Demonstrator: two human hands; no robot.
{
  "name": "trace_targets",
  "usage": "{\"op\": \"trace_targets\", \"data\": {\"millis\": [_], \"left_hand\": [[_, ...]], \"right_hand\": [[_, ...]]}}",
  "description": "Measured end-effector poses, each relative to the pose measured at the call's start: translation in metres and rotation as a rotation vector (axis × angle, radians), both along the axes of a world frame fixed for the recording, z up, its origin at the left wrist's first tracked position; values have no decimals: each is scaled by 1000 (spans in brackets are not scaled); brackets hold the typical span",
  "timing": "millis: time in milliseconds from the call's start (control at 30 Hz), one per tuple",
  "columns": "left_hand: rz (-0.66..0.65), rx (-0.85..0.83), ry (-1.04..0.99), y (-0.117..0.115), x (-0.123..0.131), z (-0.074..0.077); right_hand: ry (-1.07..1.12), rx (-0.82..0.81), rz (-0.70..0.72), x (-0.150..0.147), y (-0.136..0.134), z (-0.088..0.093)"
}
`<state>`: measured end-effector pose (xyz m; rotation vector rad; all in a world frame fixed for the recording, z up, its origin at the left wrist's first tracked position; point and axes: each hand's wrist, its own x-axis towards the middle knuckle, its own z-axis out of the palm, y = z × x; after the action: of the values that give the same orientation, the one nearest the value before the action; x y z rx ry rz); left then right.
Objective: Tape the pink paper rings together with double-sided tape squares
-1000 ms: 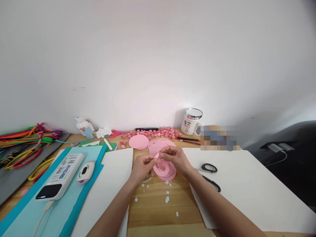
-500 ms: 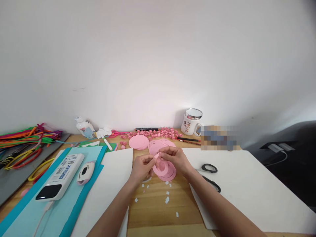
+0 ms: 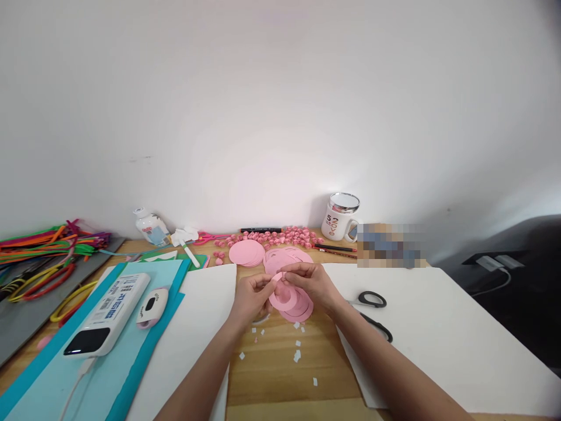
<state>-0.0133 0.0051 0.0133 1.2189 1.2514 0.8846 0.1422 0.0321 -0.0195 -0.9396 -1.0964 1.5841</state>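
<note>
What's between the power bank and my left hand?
Head view: a small pink-and-white gadget, then a white sheet, before the left hand holding a pink ring.

Scissors [image 3: 379, 329], mug [image 3: 339, 219], power bank [image 3: 105, 313]

The paper ring [image 3: 280, 304] is showing a plain pink, and the paper discs [image 3: 246, 252] are showing the same pink. The scissors [image 3: 372, 299] are wearing black handles. The mug [image 3: 337, 221] is showing white with red letters. The pipe cleaners [image 3: 48, 240] are glowing orange, green, purple and yellow.
</note>
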Motion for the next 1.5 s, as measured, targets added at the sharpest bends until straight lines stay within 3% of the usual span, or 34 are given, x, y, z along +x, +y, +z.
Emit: {"op": "trace_targets", "data": {"millis": [433,733,1033,1267,1500], "left_hand": [[-16,-6,-29,3,-2,-6],[-37,62,56,4,-3,-12],[-19,102,68,0,3,-8],[-2,134,76,1,2,-8],[-17,35,29,-1,6,0]], "right_hand": [[21,-6,-39,0,2,-2],[72,9,-35,-1,0,0],[-42,90,-48,2,1,-1],[16,83,-12,4,-3,3],[-34,102,-17,3,-4,3]]}}
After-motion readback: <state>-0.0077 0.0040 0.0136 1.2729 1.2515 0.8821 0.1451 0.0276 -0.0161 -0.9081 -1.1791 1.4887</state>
